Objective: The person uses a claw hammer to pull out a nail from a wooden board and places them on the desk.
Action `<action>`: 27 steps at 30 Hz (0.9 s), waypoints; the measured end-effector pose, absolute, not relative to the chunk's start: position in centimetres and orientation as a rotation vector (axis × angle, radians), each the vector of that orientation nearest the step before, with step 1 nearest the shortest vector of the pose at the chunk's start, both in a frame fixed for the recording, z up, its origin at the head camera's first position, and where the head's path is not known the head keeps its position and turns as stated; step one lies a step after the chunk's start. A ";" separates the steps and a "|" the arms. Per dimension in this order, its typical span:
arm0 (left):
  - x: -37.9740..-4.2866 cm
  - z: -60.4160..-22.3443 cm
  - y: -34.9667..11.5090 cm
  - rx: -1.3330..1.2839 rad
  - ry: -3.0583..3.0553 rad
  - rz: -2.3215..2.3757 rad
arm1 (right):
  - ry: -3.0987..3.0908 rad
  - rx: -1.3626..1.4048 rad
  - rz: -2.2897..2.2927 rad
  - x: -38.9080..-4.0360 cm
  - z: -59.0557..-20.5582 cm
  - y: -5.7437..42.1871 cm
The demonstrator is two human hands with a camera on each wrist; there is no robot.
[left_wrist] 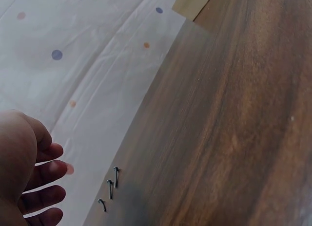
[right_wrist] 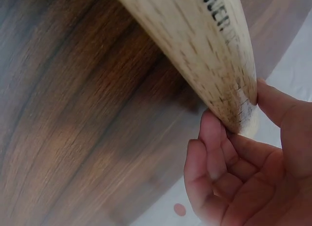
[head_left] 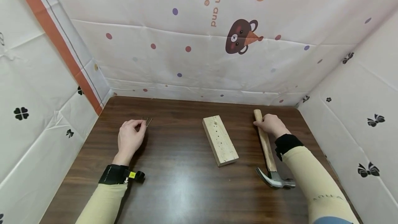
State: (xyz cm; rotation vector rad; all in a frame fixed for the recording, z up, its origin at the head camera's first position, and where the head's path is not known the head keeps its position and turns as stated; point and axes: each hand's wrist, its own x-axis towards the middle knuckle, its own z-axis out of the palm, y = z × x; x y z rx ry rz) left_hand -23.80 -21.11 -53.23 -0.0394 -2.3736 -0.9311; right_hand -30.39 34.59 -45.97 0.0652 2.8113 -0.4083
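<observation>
At the table's left side my left hand hovers over several small nails, its fingers loosely bent. In the left wrist view three nails lie on the wood, just apart from the fingertips, and I see nothing pinched. My right hand grips a claw hammer near the end of its wooden handle. The hammer's metal head points toward me. In the right wrist view, thumb and fingers close about the pale handle.
A pale wood block with a row of small dark marks along its top lies between the hands. The brown table meets patterned sheets at the back and on both sides.
</observation>
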 end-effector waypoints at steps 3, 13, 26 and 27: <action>-23.8 -53.2 -21.0 -0.041 -2.375 -0.932 | 2.821 0.047 -0.389 -30.6 -46.2 34.3; -23.8 -53.4 -20.6 -0.044 -2.380 -0.931 | 2.805 0.138 -0.391 -30.3 -46.7 33.7; -24.1 -53.2 -20.4 -0.042 -2.429 -0.931 | 2.794 0.204 -0.193 -31.1 -47.0 33.2; -24.4 -53.0 -20.4 -0.057 -2.446 -0.924 | 2.795 0.209 -0.163 -31.2 -46.8 33.0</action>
